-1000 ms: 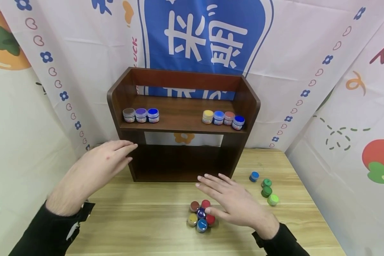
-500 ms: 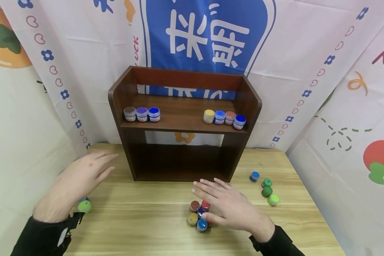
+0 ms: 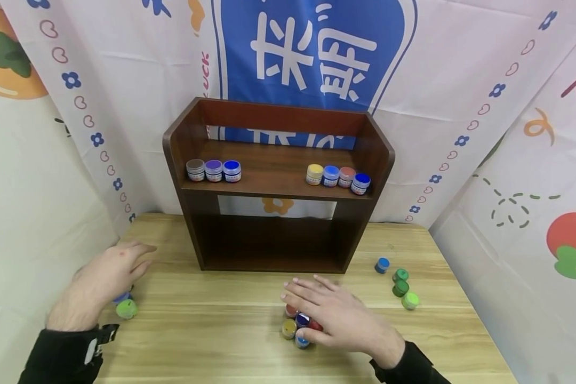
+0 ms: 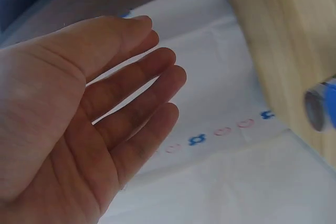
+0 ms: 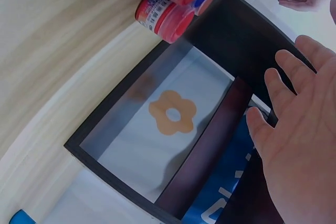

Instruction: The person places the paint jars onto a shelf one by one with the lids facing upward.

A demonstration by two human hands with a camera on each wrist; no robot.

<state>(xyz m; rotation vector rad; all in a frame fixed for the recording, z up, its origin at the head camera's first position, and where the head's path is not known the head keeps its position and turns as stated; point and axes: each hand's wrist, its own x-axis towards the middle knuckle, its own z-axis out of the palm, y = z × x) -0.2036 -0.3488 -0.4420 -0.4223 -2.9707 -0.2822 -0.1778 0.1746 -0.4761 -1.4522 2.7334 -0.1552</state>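
A wooden table [image 3: 211, 320] fills the lower half of the frame. At its back centre stands a dark shelf [image 3: 187, 144]. On the shelf's board sit three pots [image 3: 213, 170] at left and four pots [image 3: 338, 178] at right. On the table, a cluster of pots [image 3: 290, 326] lies lower centre, four more [image 3: 399, 284] at right, and a green pot [image 3: 126, 309] at lower left.

A tight cluster of small round paint pots [image 3: 295, 322] stands upright on the wooden worktop [image 3: 211, 330] in front of the shelf, with red, purple, yellow and blue lids, partly covered by the right hand [image 3: 333, 314]. At the worktop's left edge, a light green pot [image 3: 126, 309] sits beside a blue one [image 3: 122, 296], which is mostly hidden under the left hand [image 3: 103, 277].
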